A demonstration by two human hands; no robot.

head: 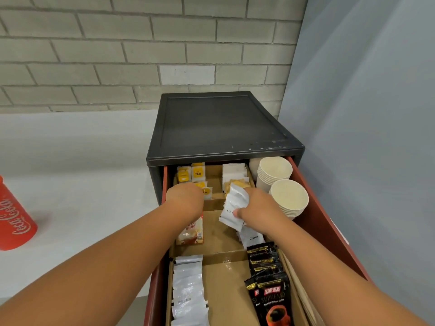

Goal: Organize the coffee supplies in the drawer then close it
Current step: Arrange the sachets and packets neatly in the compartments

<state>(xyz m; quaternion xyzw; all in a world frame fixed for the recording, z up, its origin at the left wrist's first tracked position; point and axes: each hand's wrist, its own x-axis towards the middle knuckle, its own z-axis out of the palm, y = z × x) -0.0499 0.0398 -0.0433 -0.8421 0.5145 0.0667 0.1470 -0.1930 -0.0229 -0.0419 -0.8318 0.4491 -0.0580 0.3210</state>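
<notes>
Nearest, low in view: black Kopiko instant-coffee sachets standing in a row on the right of the front cardboard compartment, silver-white foil sachets overlapped along its left.

Beyond them, pulled well out of the dark grey plastic cabinet: red open drawer fitted with a brown cardboard divider tray. Right hand over the middle compartment, fingers pinching a small bundle of white creamer sachets, thumb on top. More white creamer packets lying just below it. Left hand reaching down at the yellow tea bags in the back-left section; fingers hidden behind the knuckles, so spread or closed cannot be told. Beige coffee-creamer packet lying flat beneath the left wrist.

Probable step: gathering loose creamers into one group. Best done by squaring the bundle's edges first, then setting it down beside the matching packets in one compartment, not across a divider wall. Worth keeping everything below the tray rim, or the drawer may catch on closing.

Around: two stacks of cream paper cups lying tilted along the right side, close to the right wrist and easily knocked. White and tan sachets crowding the back-right section. Red Coca-Cola cup on the pale worktop at far left, well apart.
</notes>
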